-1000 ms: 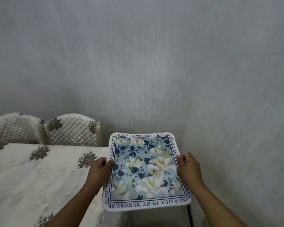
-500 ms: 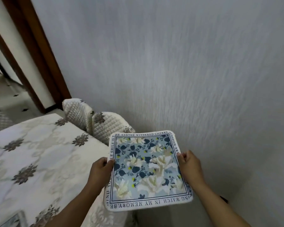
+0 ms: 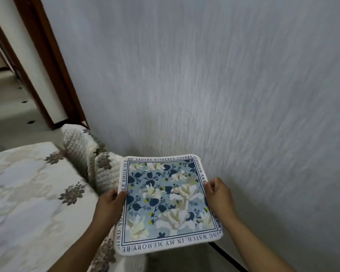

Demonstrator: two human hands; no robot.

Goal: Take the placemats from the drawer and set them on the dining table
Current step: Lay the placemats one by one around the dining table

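Placemat [image 3: 168,205], blue and cream with a flower print and a border of printed words, held flat in the air in front of me at about waist height. My left hand [image 3: 109,209] grips its left edge, thumb on top and fingers curled underneath. My right hand [image 3: 220,199] grips the right edge the same way. The placemat hangs over the gap between the table corner and the wall, not yet over the tabletop and touching nothing but my hands.

To my left is the dining table [image 3: 31,203], covered in a pale cloth with brown flower motifs. Just beyond its far corner stand two chairs [image 3: 77,146] in quilted cream covers, backs against the wall [image 3: 204,75], which is plain and grey-white.

Compared with a second ago, my view has swung left: more of the table shows, and a dark wooden door frame [image 3: 47,65] and a tiled floor [image 3: 12,107] beyond it have come into sight. My grip is unchanged. I judge I am turning toward the table to lay the placemat down.
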